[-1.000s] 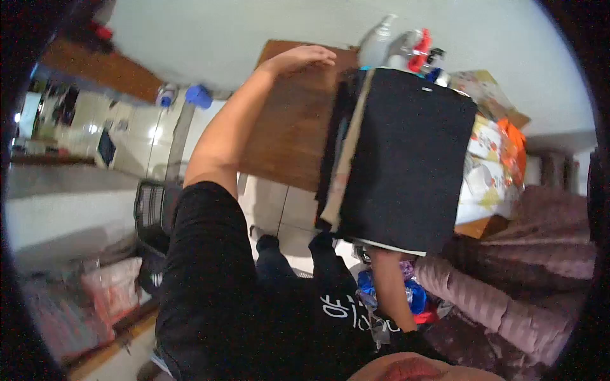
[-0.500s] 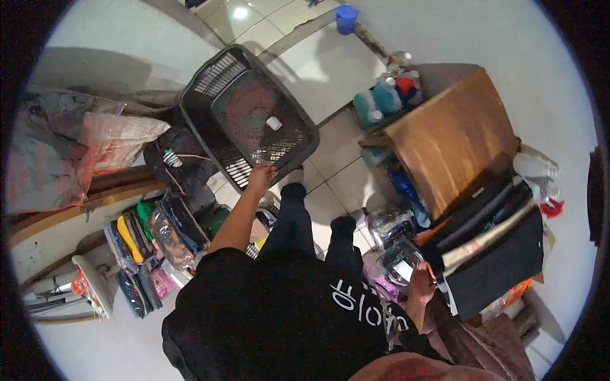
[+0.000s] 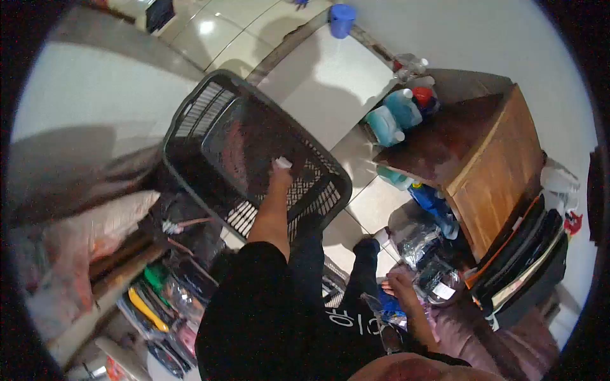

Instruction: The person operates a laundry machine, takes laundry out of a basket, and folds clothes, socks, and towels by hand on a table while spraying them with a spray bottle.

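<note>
From afar I see a small white object (image 3: 284,163), long axis unclear, inside a black basket (image 3: 187,149), at one o'clock on the nearer left hand (image 3: 280,172), whose finger closure I cannot tell, while the right hand (image 3: 401,289), fingers loosely apart, lies toward four o'clock beside plastic-wrapped packets (image 3: 443,280).

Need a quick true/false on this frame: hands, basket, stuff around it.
1. The left hand reaches into the black basket. True.
2. The right hand is in the basket too. False: it is outside, near a plastic-wrapped package.
3. The blue bucket stands outside the basket. True.
4. The basket is filled to its rim. False: its bottom shows, with a white item at the left hand.
</note>
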The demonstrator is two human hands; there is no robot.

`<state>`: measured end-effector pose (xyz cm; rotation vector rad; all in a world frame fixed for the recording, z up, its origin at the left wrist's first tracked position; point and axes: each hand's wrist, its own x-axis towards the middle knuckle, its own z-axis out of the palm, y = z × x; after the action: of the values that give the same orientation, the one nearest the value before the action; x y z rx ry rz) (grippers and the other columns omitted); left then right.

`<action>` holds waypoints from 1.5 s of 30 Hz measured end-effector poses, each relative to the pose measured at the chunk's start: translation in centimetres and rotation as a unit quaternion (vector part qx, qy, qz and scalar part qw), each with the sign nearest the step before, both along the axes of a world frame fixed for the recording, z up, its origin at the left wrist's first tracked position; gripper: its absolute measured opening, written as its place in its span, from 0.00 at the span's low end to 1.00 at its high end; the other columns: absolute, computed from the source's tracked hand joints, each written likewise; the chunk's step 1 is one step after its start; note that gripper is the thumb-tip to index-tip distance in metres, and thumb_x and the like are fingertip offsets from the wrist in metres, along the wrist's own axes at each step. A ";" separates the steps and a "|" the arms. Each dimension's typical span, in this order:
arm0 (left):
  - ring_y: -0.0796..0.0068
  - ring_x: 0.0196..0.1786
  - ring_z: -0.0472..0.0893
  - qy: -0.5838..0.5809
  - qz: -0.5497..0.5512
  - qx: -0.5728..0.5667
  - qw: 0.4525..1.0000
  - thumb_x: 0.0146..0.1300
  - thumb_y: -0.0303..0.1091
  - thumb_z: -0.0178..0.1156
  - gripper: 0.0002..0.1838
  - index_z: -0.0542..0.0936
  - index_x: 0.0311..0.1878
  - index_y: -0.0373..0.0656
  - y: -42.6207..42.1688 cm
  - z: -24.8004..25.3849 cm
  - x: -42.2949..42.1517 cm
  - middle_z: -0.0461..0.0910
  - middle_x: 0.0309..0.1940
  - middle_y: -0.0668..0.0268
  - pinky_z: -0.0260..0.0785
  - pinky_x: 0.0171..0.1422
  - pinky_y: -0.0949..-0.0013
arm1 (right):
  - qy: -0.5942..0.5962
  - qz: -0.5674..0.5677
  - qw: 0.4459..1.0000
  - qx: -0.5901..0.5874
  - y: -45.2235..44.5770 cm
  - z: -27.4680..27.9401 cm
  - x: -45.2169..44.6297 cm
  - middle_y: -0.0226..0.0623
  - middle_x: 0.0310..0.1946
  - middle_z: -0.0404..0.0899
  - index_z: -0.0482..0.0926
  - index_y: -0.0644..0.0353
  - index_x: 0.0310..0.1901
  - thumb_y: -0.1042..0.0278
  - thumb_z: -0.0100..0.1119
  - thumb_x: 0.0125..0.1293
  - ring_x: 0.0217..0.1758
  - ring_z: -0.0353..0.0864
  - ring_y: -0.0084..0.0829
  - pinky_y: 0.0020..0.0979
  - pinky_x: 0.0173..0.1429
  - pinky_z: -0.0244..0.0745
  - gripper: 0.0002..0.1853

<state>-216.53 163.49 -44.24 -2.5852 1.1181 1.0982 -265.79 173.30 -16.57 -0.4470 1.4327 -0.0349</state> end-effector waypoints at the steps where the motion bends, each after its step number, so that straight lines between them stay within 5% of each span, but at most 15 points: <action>1: 0.46 0.66 0.59 0.012 -0.046 0.001 0.999 0.56 0.41 0.59 0.21 0.76 0.55 0.55 -0.2 -1.2 0.5 0.48 0.69 0.51 0.60 0.65 0.52 | -0.018 -0.046 0.999 0.014 0.2 -0.3 0.5 0.37 0.41 0.78 0.69 0.61 0.53 0.62 0.54 0.65 0.42 0.78 0.28 0.29 0.47 0.74 0.18; 5: 0.48 0.56 0.71 -0.044 -0.193 0.045 0.979 0.54 0.41 0.60 0.20 0.78 0.49 0.45 0.3 -2.8 0.8 0.70 0.56 0.48 0.66 0.59 0.54 | 0.032 -0.046 0.998 -0.011 0.5 -1.0 0.3 0.37 0.38 0.78 0.70 0.63 0.52 0.62 0.54 0.64 0.41 0.78 0.27 0.27 0.45 0.73 0.18; 7: 0.47 0.49 0.74 0.003 -0.043 -0.045 0.998 0.53 0.38 0.62 0.19 0.78 0.46 0.39 0.6 1.2 0.0 0.73 0.49 0.46 0.70 0.53 0.55 | 0.098 0.005 0.994 -0.057 2.3 -3.7 -1.8 0.37 0.38 0.78 0.71 0.64 0.52 0.63 0.54 0.64 0.39 0.78 0.26 0.26 0.43 0.73 0.18; 9: 0.49 0.47 0.76 0.038 -0.071 -0.118 0.990 0.50 0.35 0.64 0.18 0.78 0.44 0.38 2.0 -0.9 0.8 0.76 0.43 0.49 0.70 0.50 0.55 | 0.140 0.046 0.977 -0.155 4.0 -3.7 -2.0 0.38 0.34 0.79 0.74 0.65 0.49 0.65 0.53 0.63 0.34 0.77 0.24 0.25 0.38 0.72 0.16; 13: 0.51 0.44 0.78 0.169 -0.009 -0.241 0.956 0.49 0.36 0.65 0.19 0.77 0.45 0.40 3.9 10.3 -3.3 0.78 0.40 0.54 0.70 0.49 0.57 | 0.125 0.120 0.959 -0.224 2.8 -1.3 1.0 0.41 0.39 0.80 0.75 0.62 0.47 0.64 0.60 0.58 0.40 0.80 0.34 0.32 0.46 0.74 0.17; 15: 0.63 0.41 0.80 0.297 -0.039 -0.209 0.931 0.53 0.26 0.61 0.16 0.75 0.46 0.40 5.4 15.9 -7.3 0.79 0.40 0.57 0.71 0.46 0.65 | 0.080 0.137 0.911 -0.381 3.2 -2.5 2.2 0.44 0.46 0.76 0.71 0.62 0.52 0.65 0.61 0.58 0.45 0.77 0.31 0.30 0.49 0.72 0.21; 16: 0.73 0.38 0.77 0.492 0.020 -0.174 0.853 0.55 0.27 0.61 0.18 0.74 0.50 0.42 5.9 20.6 -10.7 0.77 0.41 0.65 0.71 0.44 0.70 | 0.078 0.157 0.890 -0.420 2.1 0.4 3.3 0.45 0.49 0.74 0.70 0.62 0.53 0.63 0.63 0.57 0.48 0.76 0.33 0.32 0.53 0.71 0.23; 20: 0.78 0.36 0.77 0.549 -0.198 -0.039 0.811 0.58 0.27 0.59 0.15 0.73 0.50 0.40 7.9 28.7 -23.5 0.78 0.36 0.65 0.71 0.42 0.74 | 0.076 0.167 0.778 -0.601 0.0 8.3 3.0 0.45 0.48 0.74 0.70 0.61 0.52 0.58 0.65 0.55 0.51 0.76 0.38 0.34 0.54 0.70 0.26; 23: 0.77 0.37 0.77 0.579 -0.264 0.033 0.770 0.61 0.31 0.57 0.16 0.72 0.52 0.39 7.1 32.6 -32.0 0.78 0.38 0.62 0.72 0.43 0.73 | -0.009 0.112 0.908 -0.404 1.8 11.0 -2.7 0.43 0.43 0.77 0.70 0.61 0.51 0.57 0.65 0.54 0.45 0.78 0.39 0.35 0.50 0.72 0.26; 28: 0.71 0.43 0.77 0.625 -0.171 0.182 0.740 0.64 0.37 0.54 0.24 0.63 0.61 0.41 5.9 39.3 -43.2 0.72 0.51 0.56 0.72 0.45 0.71 | 0.218 0.076 0.856 -0.463 8.2 9.8 -16.5 0.50 0.34 0.78 0.76 0.60 0.43 0.63 0.64 0.52 0.40 0.80 0.43 0.37 0.46 0.73 0.18; 32: 0.64 0.50 0.75 0.507 -0.328 0.158 0.781 0.65 0.43 0.54 0.28 0.60 0.65 0.44 5.2 33.8 -42.6 0.69 0.57 0.55 0.69 0.52 0.63 | 0.434 0.058 0.850 -0.293 12.3 12.6 -29.7 0.49 0.38 0.79 0.79 0.62 0.37 0.67 0.61 0.47 0.44 0.77 0.49 0.42 0.47 0.72 0.14; 34: 0.59 0.52 0.74 0.417 -0.386 0.153 0.808 0.65 0.41 0.54 0.27 0.61 0.64 0.42 5.2 31.6 -40.3 0.67 0.59 0.51 0.67 0.57 0.62 | 0.531 -0.035 0.753 -0.386 13.1 13.2 -36.8 0.50 0.38 0.78 0.79 0.62 0.37 0.67 0.60 0.48 0.44 0.77 0.49 0.42 0.47 0.72 0.13; 36: 0.59 0.52 0.74 0.334 -0.418 0.150 0.831 0.64 0.42 0.54 0.27 0.62 0.63 0.41 5.9 29.6 -37.0 0.68 0.58 0.51 0.67 0.57 0.62 | 0.567 -0.113 0.726 -0.373 10.8 17.4 -42.2 0.51 0.38 0.77 0.79 0.63 0.37 0.67 0.59 0.48 0.44 0.77 0.50 0.41 0.47 0.72 0.13; 40: 0.58 0.52 0.74 0.228 -0.352 0.181 0.890 0.63 0.44 0.54 0.27 0.64 0.62 0.41 8.9 29.1 -30.4 0.69 0.57 0.50 0.67 0.57 0.62 | 0.600 -0.134 0.641 -0.460 3.4 19.4 -52.6 0.51 0.38 0.77 0.77 0.62 0.39 0.71 0.57 0.49 0.44 0.76 0.51 0.42 0.48 0.71 0.13; 45: 0.57 0.52 0.75 0.175 -0.226 0.199 0.937 0.62 0.47 0.54 0.28 0.66 0.60 0.40 14.4 31.2 -26.8 0.71 0.55 0.49 0.67 0.56 0.61 | 0.594 -0.143 0.654 -0.447 -9.5 17.2 -64.4 0.54 0.40 0.77 0.75 0.60 0.43 0.69 0.58 0.50 0.46 0.77 0.50 0.42 0.51 0.71 0.16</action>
<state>-243.31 177.93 -12.99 -1.7533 1.3036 1.5028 -330.21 163.79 0.59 -1.1812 2.7728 -0.8961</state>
